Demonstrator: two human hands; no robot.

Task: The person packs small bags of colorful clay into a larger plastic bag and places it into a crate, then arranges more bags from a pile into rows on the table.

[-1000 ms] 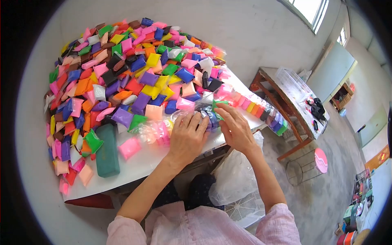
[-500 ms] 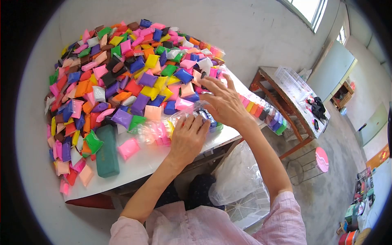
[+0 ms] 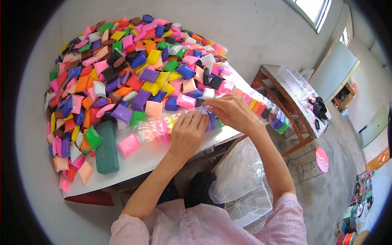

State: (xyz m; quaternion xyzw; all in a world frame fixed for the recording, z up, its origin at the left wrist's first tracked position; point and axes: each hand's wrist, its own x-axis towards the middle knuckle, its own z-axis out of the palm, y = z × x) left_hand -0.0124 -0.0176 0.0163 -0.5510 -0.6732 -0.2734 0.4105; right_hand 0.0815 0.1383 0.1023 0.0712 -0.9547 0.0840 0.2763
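At the centre of the frame both hands work on a clear plastic sleeve lying along the near edge of the white worktop. The sleeve holds a row of small coloured packets, pink toward its left end, blue and purple toward the right. The left hand lies flat on the sleeve, fingers spread narrow, pressing it to the worktop. The right hand sits just right of it at the sleeve's open end, fingers curled down; whether it pinches a packet I cannot tell, as the fingertips are hidden.

To do this well, I judge the left hand should keep the sleeve flat and taut so its mouth does not crumple, while the right hand slides each packet in straight, snug against the last one. A twisted packet would likely jam the row.

The big heap of loose packets fills the upper left, within easy reach. A finished filled sleeve lies to the right, and a dark green case rests at lower left.
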